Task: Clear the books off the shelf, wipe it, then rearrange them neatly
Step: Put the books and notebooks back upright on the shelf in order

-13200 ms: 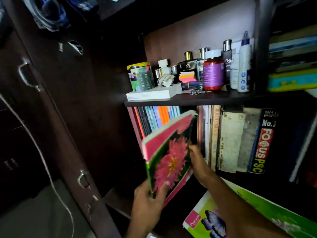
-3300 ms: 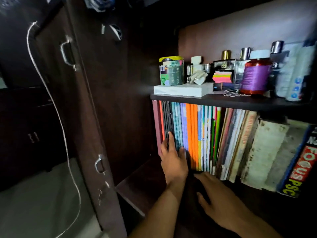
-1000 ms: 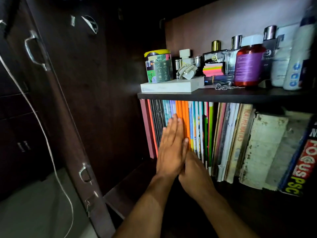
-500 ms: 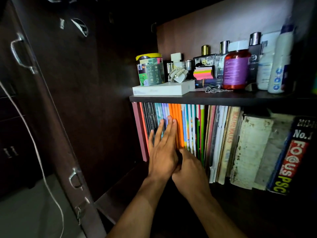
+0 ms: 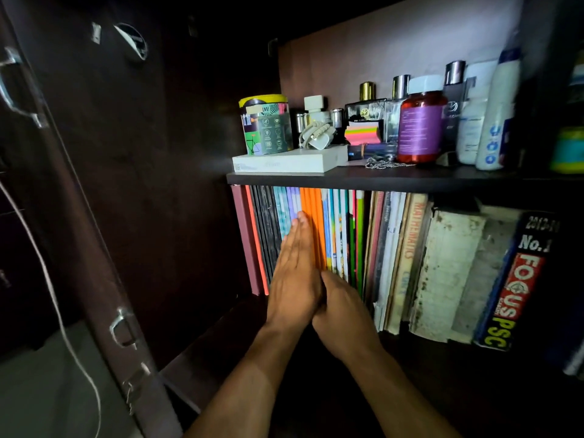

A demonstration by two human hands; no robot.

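Note:
A row of thin notebooks (image 5: 338, 232) stands upright on the lower shelf (image 5: 221, 336), with thicker worn books (image 5: 442, 270) and a black "FOCUS PSC" book (image 5: 518, 279) to the right. My left hand (image 5: 294, 279) lies flat with straight fingers against the spines of the blue and orange notebooks. My right hand (image 5: 341, 308) sits just beside it, lower down, against the bottom of the spines; its fingers are hidden behind the left hand.
The upper shelf (image 5: 379, 178) carries a white box (image 5: 287, 162), a printed tin (image 5: 265, 124), sticky notes (image 5: 361, 134), a red bottle (image 5: 420, 121) and several other bottles. An open dark wardrobe door (image 5: 79, 184) with metal handles stands left, a white cord (image 5: 47, 279) hanging by it.
My left hand's fingers have closed together and shifted slightly right along the spines. The right hand stays tucked against it. Earlier, a flower-covered notebook was slid into the row.

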